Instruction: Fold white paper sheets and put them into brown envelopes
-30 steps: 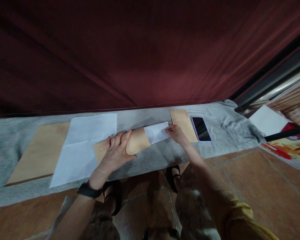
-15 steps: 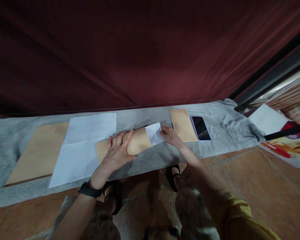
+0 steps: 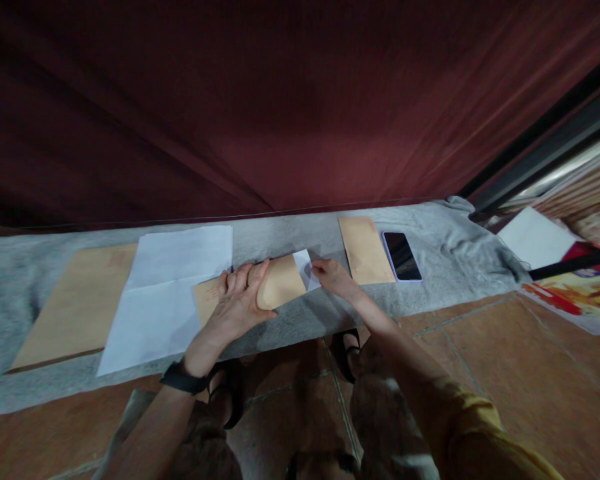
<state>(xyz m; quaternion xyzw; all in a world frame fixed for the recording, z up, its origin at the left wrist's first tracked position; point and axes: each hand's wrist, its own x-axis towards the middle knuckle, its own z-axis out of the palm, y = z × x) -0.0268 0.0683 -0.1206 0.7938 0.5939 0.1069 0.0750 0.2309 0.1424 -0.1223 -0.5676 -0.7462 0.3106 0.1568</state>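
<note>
A brown paper envelope (image 3: 281, 285) lies on the grey cloth in front of me, its right end bulging slightly. My left hand (image 3: 240, 298), a black band on its wrist, grips it across the middle, thumb at the near edge and fingers toward the far edge. From the envelope's right end sticks out a short piece of folded white paper (image 3: 305, 264); the remainder is hidden inside. My right hand (image 3: 334, 276) pinches the outer edge of that paper between thumb and fingers.
Grey cloth (image 3: 300, 230) covers the narrow surface. Large white sheets (image 3: 180, 267) overlap a brown envelope (image 3: 87, 287) on the left. Another brown envelope (image 3: 365, 250) and a phone (image 3: 401, 257) lie right. A dark red curtain (image 3: 280, 133) hangs behind; tiled floor (image 3: 505, 360) shows below.
My right hand has moved left, pushing the white paper deeper into the envelope, so less of it shows. My left hand keeps its grip, shifted very slightly right.
</note>
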